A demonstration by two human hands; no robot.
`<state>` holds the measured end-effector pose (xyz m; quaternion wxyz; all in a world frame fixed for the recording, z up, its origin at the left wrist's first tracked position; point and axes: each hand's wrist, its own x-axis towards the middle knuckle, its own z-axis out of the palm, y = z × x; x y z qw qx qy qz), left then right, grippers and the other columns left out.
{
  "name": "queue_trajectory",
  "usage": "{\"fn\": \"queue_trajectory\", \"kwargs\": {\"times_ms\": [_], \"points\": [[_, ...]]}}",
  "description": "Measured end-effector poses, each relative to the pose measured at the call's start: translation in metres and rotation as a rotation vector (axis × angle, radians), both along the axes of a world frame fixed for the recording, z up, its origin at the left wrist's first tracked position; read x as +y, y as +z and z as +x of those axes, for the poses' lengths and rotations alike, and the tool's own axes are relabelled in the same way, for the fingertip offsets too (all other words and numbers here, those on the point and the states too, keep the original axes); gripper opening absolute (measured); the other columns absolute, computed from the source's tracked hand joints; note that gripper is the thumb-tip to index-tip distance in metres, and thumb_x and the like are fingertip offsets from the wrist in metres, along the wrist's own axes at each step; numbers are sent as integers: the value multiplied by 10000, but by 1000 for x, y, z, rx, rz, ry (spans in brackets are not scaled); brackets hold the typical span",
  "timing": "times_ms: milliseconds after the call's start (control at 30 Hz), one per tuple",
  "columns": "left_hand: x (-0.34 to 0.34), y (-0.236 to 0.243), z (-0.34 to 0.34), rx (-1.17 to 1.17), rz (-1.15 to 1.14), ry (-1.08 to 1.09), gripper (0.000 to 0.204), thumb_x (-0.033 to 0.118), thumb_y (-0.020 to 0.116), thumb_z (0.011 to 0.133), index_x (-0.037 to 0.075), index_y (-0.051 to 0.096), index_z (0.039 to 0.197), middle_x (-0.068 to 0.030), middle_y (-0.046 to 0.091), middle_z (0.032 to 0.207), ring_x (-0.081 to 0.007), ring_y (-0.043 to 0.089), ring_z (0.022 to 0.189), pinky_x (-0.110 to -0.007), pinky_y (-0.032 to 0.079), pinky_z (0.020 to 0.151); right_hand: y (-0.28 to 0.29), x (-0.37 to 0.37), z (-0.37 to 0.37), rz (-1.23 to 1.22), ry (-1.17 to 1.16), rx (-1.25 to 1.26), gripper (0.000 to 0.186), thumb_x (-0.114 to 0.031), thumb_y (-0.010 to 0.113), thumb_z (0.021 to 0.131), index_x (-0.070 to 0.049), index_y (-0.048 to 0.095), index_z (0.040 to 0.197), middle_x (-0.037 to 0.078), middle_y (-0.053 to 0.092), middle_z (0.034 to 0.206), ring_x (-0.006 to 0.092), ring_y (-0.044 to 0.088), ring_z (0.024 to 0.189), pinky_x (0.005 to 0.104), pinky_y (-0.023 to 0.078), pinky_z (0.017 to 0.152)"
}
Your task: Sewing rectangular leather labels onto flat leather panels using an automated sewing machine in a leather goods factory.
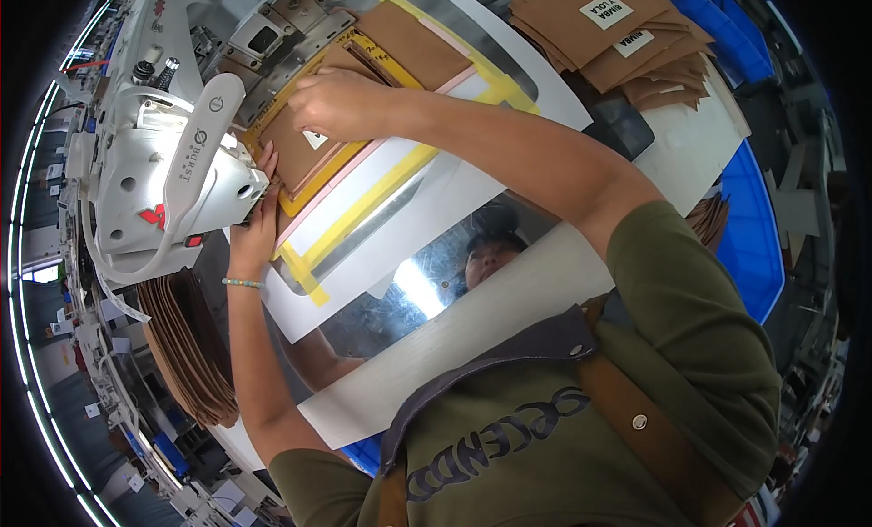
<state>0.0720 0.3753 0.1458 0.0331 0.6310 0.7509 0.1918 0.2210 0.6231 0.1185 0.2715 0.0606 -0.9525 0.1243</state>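
A brown leather-like panel (295, 168) lies in a yellow-edged template (289, 203) under the head of a white sewing machine (150, 186). My right hand (341, 104) rests over this panel, fingers curled inward and pressed together. Just below its fingertips a small white label (314, 139) shows in part; whatever the fingers pinch is hidden. My left hand (261, 220), a beaded bracelet at its wrist, reaches in beside the machine head. Its fingers stretch along the template's left end and touch the panel's edge, partly covered by the machine. A second brown panel (422, 50) lies farther right in the template.
Several brown pieces with white labels (599, 27) are piled at the far right. More brown pieces (186, 350) stand in a row at left. Blue bins (749, 245) stand at right. A shiny metal plate (400, 286) is set into the table (545, 277) before me.
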Motion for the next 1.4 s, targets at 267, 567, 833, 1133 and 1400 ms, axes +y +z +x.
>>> {"fn": "queue_trajectory", "kwargs": {"times_ms": [267,567,833,1133,1400], "points": [[5,-11,-21,17,20,14,419,181,579,1129,93,601,1538,-39,567,1629,-241,453,1554,-397,301,1308,-1,-1,-1,-43,-5,43,139,-183,724,969,-150,841,1036,13,715,1015,240,643,1159,437,508,1013],[13,-30,-42,-482,142,-23,561,13,559,1097,-42,367,1621,-171,572,1582,-219,568,1452,-323,473,1210,1,-1,-1,72,-36,32,154,-204,727,969,-148,847,1046,17,717,1028,234,646,1163,437,513,1011],[15,-32,-41,-440,221,23,587,42,635,1063,2,421,1609,-152,584,1584,-224,620,1390,-333,478,1194,-5,-21,6,-14,245,50,237,-120,699,947,-136,817,1151,29,723,1212,240,637,1238,422,491,1064],[10,-12,-32,40,122,-21,373,100,618,1070,83,662,1440,-86,653,1514,-269,554,1446,-390,397,1255,1,-30,14,-22,272,-107,382,-85,630,976,-224,791,1293,43,682,1415,264,586,1360,473,424,1161],[1,-14,-40,-870,153,-90,694,51,642,1009,42,391,1656,-172,509,1647,-299,546,1481,-387,454,1235,1,-28,14,19,246,-164,418,-79,606,981,-264,777,1315,3,656,1450,235,547,1404,500,404,1174]]}}
